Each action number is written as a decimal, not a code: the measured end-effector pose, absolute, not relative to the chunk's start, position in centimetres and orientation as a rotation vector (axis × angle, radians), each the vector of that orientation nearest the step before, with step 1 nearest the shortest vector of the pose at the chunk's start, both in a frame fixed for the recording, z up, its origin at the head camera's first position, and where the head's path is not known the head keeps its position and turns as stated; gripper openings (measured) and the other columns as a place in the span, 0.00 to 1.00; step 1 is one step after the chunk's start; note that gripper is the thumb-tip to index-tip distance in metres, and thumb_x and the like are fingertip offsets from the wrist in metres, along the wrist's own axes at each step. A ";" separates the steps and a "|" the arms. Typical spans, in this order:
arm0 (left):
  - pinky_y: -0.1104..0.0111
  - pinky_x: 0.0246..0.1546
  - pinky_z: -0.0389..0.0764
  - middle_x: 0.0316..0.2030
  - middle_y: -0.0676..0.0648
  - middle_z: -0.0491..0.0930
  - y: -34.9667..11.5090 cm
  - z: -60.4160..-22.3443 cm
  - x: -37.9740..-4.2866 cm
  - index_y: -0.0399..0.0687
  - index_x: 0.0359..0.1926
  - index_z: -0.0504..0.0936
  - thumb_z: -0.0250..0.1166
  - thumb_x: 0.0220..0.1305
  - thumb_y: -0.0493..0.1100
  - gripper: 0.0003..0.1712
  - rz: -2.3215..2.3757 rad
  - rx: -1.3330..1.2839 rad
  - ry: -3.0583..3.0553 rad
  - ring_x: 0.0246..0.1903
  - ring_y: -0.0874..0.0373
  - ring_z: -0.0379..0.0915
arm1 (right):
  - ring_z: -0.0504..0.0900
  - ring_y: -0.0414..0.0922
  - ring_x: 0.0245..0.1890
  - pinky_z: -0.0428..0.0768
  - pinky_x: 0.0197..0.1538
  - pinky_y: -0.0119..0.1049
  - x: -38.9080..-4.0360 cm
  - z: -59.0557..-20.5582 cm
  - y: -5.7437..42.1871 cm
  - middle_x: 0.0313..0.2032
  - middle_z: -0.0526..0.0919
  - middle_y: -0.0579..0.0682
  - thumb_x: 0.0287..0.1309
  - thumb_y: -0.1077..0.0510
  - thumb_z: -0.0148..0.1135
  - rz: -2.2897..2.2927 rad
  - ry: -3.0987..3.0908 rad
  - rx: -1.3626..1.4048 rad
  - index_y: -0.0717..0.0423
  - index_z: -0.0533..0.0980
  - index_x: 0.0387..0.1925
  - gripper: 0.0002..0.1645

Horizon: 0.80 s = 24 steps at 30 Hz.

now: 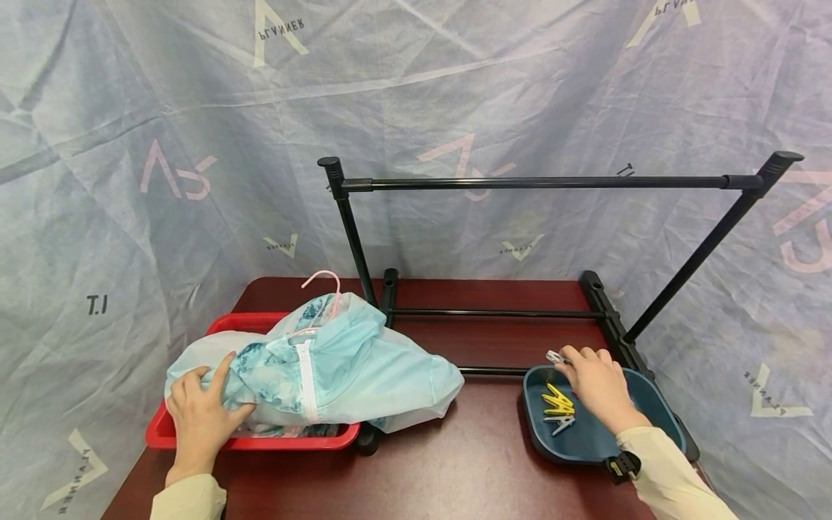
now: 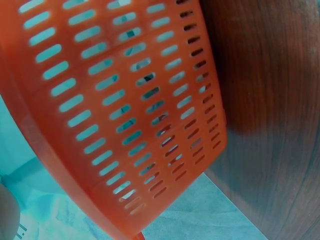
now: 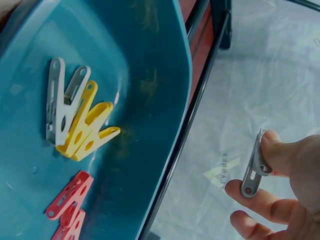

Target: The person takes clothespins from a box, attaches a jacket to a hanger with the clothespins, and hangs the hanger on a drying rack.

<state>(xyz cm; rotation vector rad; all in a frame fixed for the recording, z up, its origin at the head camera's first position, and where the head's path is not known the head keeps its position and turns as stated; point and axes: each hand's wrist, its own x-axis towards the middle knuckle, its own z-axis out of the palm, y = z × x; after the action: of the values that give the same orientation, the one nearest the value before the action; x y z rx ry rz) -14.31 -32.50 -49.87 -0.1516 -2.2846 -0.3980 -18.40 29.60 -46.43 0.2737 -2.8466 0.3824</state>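
Note:
My left hand [image 1: 203, 415] rests on a light blue hooded jacket [image 1: 364, 361], its thumb and index finger spread apart. The jacket is on a pink hanger [image 1: 337, 292] and lies across a red slotted basket [image 1: 260, 443]. In the left wrist view the basket's side [image 2: 110, 100] hides most of that hand. Above a blue bin [image 1: 539, 440], my right hand [image 1: 599, 388] pinches a grey clothespin [image 3: 254, 172] between thumb and fingers. Inside the bin lie yellow clothespins [image 1: 557, 399], another grey clothespin [image 3: 62, 102] and red clothespins [image 3: 70, 197].
A black garment rack [image 1: 546, 183] stands behind on the dark red table [image 1: 442, 469]. Its crossbar runs high, and its feet [image 1: 607, 318] reach forward beside the bin. Grey printed cloth [image 1: 416, 94] hangs around the table.

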 end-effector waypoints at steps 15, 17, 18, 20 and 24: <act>0.35 0.39 0.56 0.46 0.27 0.63 -32.5 -49.8 -14.3 0.49 0.62 0.74 0.80 0.26 0.42 0.52 -0.397 -0.143 -2.291 0.47 0.25 0.56 | 0.70 0.54 0.33 0.64 0.32 0.45 -18.6 -45.4 27.8 0.29 0.76 0.50 0.63 0.55 0.65 0.348 -2.784 0.358 0.53 0.78 0.43 0.10; 0.35 0.39 0.56 0.46 0.27 0.63 -32.4 -49.8 -14.4 0.49 0.63 0.74 0.80 0.26 0.42 0.52 -0.396 -0.145 -2.290 0.47 0.25 0.56 | 0.69 0.54 0.33 0.63 0.32 0.44 -18.6 -45.4 27.6 0.29 0.75 0.50 0.63 0.55 0.65 0.353 -2.785 0.365 0.53 0.78 0.44 0.10; 0.35 0.39 0.56 0.46 0.27 0.63 -32.4 -49.8 -14.4 0.49 0.63 0.74 0.80 0.26 0.41 0.52 -0.396 -0.146 -2.289 0.47 0.25 0.56 | 0.69 0.54 0.33 0.63 0.32 0.44 -18.7 -45.4 27.5 0.29 0.75 0.50 0.63 0.55 0.65 0.355 -2.786 0.368 0.53 0.78 0.44 0.10; 0.35 0.39 0.56 0.46 0.27 0.63 -32.4 -49.7 -14.4 0.48 0.63 0.74 0.80 0.25 0.40 0.53 -0.398 -0.147 -2.287 0.47 0.26 0.56 | 0.69 0.54 0.34 0.63 0.32 0.44 -18.7 -45.3 27.3 0.29 0.75 0.50 0.63 0.55 0.65 0.355 -2.787 0.371 0.53 0.78 0.44 0.10; 0.35 0.39 0.57 0.46 0.27 0.63 -32.3 -49.7 -14.4 0.48 0.62 0.75 0.81 0.24 0.39 0.53 -0.397 -0.149 -2.281 0.46 0.26 0.56 | 0.69 0.55 0.34 0.65 0.33 0.46 -18.8 -45.2 26.9 0.29 0.73 0.50 0.63 0.55 0.65 0.342 -2.773 0.399 0.52 0.77 0.44 0.10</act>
<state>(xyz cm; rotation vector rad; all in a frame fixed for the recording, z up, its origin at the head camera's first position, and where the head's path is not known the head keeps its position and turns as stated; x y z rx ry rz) -14.40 -32.33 -49.67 -0.1486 -2.2808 -0.3973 -18.84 26.93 -45.19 0.3993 -2.7730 0.3423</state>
